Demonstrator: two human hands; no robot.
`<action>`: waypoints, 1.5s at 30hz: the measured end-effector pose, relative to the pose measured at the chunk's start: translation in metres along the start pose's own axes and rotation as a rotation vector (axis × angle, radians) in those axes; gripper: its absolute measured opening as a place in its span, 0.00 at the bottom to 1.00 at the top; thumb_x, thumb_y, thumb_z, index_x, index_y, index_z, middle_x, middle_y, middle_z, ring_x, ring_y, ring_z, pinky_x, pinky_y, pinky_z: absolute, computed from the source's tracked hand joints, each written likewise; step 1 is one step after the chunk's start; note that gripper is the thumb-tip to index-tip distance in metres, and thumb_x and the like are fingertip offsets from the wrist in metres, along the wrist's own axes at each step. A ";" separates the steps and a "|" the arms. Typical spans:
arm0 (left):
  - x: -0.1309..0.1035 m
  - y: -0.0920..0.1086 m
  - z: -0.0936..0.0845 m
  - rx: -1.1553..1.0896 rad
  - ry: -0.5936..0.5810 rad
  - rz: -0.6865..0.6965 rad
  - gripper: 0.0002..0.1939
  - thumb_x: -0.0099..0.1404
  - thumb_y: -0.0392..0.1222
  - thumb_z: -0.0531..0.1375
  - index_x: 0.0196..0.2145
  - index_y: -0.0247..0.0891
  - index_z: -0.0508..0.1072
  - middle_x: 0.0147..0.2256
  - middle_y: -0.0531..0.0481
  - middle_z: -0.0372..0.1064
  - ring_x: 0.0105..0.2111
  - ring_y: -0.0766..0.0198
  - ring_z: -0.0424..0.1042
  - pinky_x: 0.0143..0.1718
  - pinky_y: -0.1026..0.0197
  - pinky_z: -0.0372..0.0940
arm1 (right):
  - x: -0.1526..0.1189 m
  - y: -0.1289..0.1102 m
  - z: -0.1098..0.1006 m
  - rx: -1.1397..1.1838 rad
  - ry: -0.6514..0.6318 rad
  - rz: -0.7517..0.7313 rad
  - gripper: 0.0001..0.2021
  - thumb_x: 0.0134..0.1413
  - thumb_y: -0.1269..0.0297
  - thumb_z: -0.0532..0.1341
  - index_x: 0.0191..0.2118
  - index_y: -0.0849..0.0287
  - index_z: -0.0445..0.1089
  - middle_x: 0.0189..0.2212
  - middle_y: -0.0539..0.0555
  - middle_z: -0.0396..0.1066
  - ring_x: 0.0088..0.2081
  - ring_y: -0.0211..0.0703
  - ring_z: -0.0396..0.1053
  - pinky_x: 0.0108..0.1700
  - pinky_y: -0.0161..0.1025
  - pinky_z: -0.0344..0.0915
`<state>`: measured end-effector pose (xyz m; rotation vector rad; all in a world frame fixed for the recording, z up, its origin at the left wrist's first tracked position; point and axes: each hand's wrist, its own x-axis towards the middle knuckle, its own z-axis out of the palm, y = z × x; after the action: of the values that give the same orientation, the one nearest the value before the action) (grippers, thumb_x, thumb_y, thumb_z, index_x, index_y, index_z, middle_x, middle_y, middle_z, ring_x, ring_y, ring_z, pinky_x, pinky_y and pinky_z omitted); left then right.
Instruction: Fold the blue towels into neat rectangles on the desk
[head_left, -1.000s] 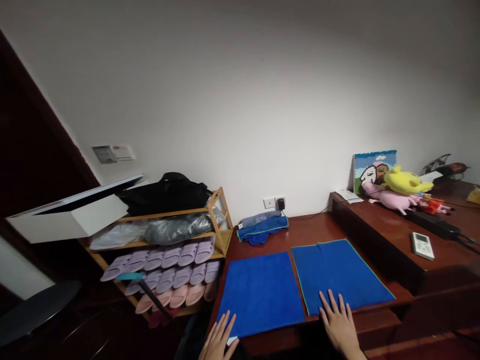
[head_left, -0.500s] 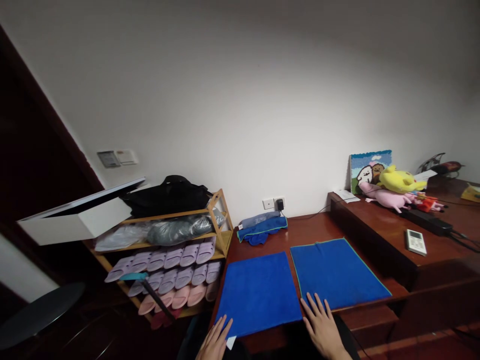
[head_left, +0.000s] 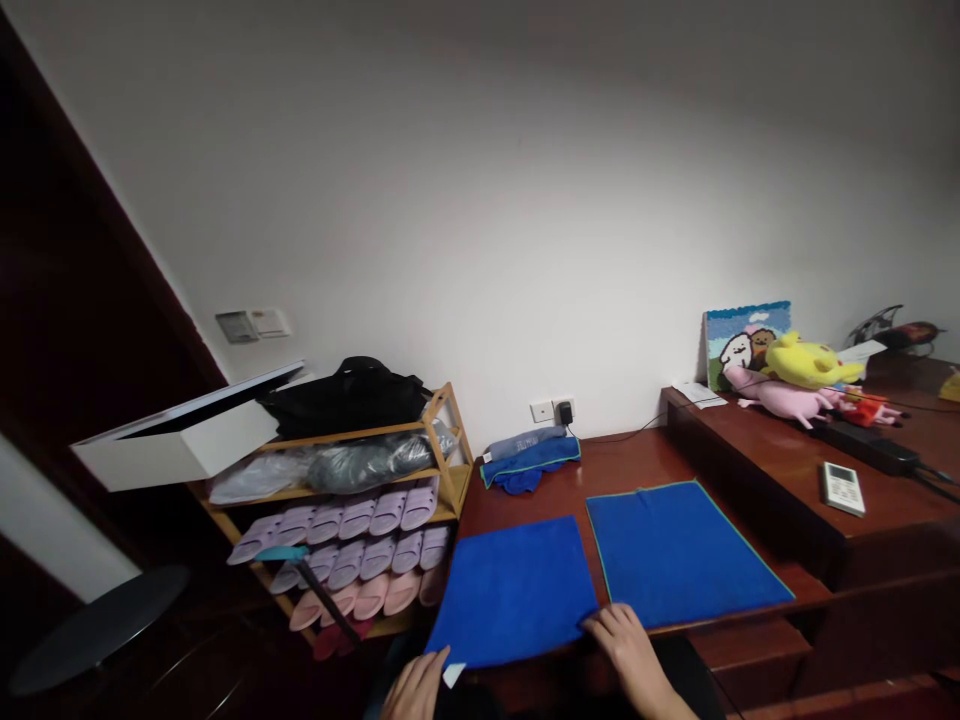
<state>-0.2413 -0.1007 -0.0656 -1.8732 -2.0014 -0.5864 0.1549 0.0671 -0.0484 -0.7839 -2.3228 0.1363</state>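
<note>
Two blue cloths lie spread out side by side on a reddish-brown wooden table. The left blue cloth (head_left: pixel 517 590) has a white tag at its near left corner. At that corner my left hand (head_left: pixel 414 688) is closed, its fingers bent over the edge. My right hand (head_left: pixel 628 648) pinches the near right corner of the same cloth, which is slightly curled up at the fingertips. The right blue cloth (head_left: pixel 682 550), edged in green, lies flat just beyond my right hand, untouched.
Against the wall lies a crumpled blue cloth (head_left: pixel 531 464) with a grey one. A shoe rack (head_left: pixel 454 470) with slippers stands left, topped by a black bag (head_left: pixel 352 400) and white box (head_left: pixel 180 450). Plush toys (head_left: pixel 806 365) and a remote (head_left: pixel 843 488) sit on the raised right surface.
Both hands went from lying with fingers stretched out to closing on the near corners of the left cloth. My right hand shifted slightly left and down. The view turned slightly left.
</note>
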 end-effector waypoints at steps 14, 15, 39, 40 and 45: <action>0.124 0.123 -0.183 -0.446 0.220 -0.005 0.14 0.68 0.58 0.62 0.41 0.50 0.83 0.39 0.54 0.83 0.40 0.58 0.81 0.48 0.58 0.76 | 0.031 0.036 -0.254 0.335 0.094 0.140 0.16 0.68 0.51 0.57 0.51 0.47 0.78 0.47 0.56 0.79 0.49 0.48 0.76 0.53 0.43 0.73; 0.132 0.136 -0.178 -0.504 0.143 -0.015 0.15 0.68 0.59 0.62 0.40 0.49 0.83 0.39 0.53 0.83 0.39 0.58 0.81 0.46 0.60 0.76 | 0.027 0.046 -0.262 0.335 0.075 0.166 0.16 0.67 0.49 0.58 0.49 0.48 0.78 0.46 0.56 0.80 0.48 0.49 0.77 0.52 0.43 0.74; 0.238 0.311 0.005 -0.290 0.182 0.374 0.14 0.78 0.40 0.52 0.47 0.42 0.79 0.43 0.47 0.82 0.42 0.59 0.80 0.45 0.56 0.72 | -0.013 0.271 -0.248 0.114 0.277 0.473 0.17 0.56 0.52 0.55 0.42 0.53 0.76 0.44 0.58 0.81 0.47 0.55 0.78 0.55 0.51 0.72; 0.214 0.311 0.028 -0.271 0.140 0.390 0.15 0.77 0.39 0.52 0.46 0.43 0.79 0.42 0.48 0.82 0.40 0.59 0.80 0.45 0.56 0.71 | -0.035 0.275 -0.224 0.124 0.248 0.519 0.17 0.54 0.52 0.55 0.40 0.53 0.76 0.42 0.59 0.81 0.46 0.55 0.79 0.53 0.51 0.73; 0.125 0.309 0.110 -0.243 0.031 0.357 0.13 0.74 0.35 0.53 0.40 0.45 0.78 0.36 0.51 0.79 0.35 0.59 0.78 0.40 0.57 0.71 | -0.113 0.288 -0.133 0.196 0.047 0.594 0.16 0.52 0.55 0.53 0.36 0.53 0.76 0.40 0.61 0.81 0.44 0.56 0.79 0.50 0.48 0.74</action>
<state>0.0612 0.0775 -0.0756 -2.2787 -1.5764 -0.7735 0.4496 0.2220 -0.0958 -1.3316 -1.9302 0.5865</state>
